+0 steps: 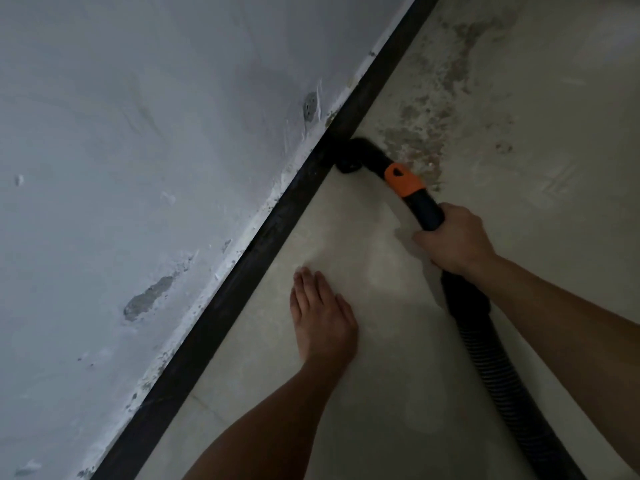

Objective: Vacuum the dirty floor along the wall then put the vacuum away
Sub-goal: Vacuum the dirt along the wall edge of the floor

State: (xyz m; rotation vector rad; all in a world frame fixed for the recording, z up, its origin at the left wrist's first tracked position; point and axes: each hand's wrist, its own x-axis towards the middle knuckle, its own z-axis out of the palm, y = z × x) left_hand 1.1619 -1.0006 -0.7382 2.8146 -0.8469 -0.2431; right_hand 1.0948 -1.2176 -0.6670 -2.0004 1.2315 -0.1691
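My right hand (455, 239) grips the black vacuum tube just behind its orange collar (403, 180). The black nozzle (356, 155) at the tube's end touches the floor against the dark baseboard (263, 244). A ribbed black hose (498, 368) runs from under my right hand toward the lower right edge. My left hand (320, 315) lies flat on the pale floor, fingers straight and pointing toward the wall. A patch of grey-brown dirt (426, 133) spreads over the floor beyond the nozzle, along the wall toward the upper right.
A scuffed grey-white wall (138, 150) with chipped plaster fills the left half. The baseboard runs diagonally from lower left to upper right. The pale floor (554, 220) stretches to the right of the hose.
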